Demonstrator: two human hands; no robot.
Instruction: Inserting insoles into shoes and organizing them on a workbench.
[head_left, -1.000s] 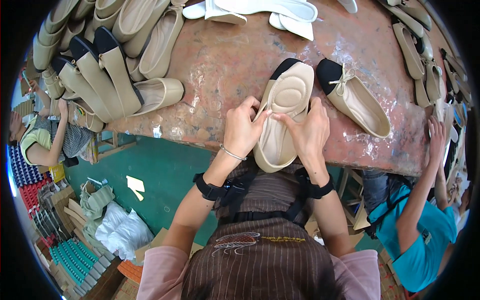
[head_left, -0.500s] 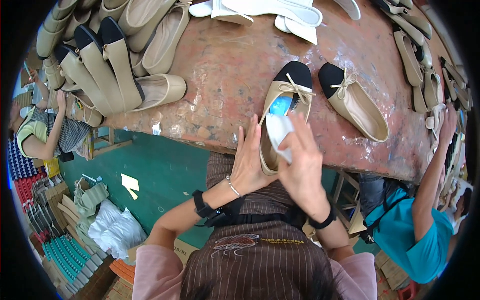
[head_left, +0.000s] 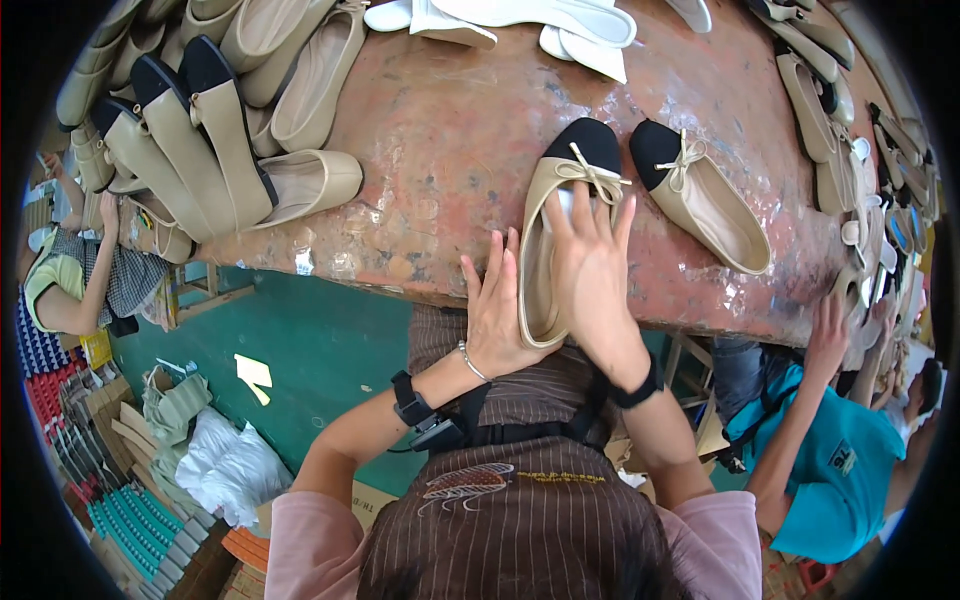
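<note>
Nearest, the brown striped apron (head_left: pixel 500 540) carries a printed motif (head_left: pixel 465 485) with a short line of small yellow lettering beside it. Beyond it, a beige flat shoe (head_left: pixel 536 215) with a black toe and thin bow lies sole-down at the table's near edge, toe pointing away. The left hand (head_left: pixel 495 315) rests along its left side near the heel, fingers straight and slightly apart; its thumb is hidden, so I cannot tell how firmly it holds. The right hand (head_left: pixel 590 265) reaches palm-down over the opening, fingers spread wide, tips inside toward the toe, closed around nothing visible.

Just right, apart, lies a matching shoe (head_left: pixel 705 210), close to the right fingertips. Piled beige shoes (head_left: pixel 215 150) crowd the table's (head_left: pixel 450 130) left; white insoles (head_left: pixel 540 18) lie at the far side. Off right, a co-worker's teal shirt (head_left: pixel 830 490) bears a small dark print, too small to read.
</note>
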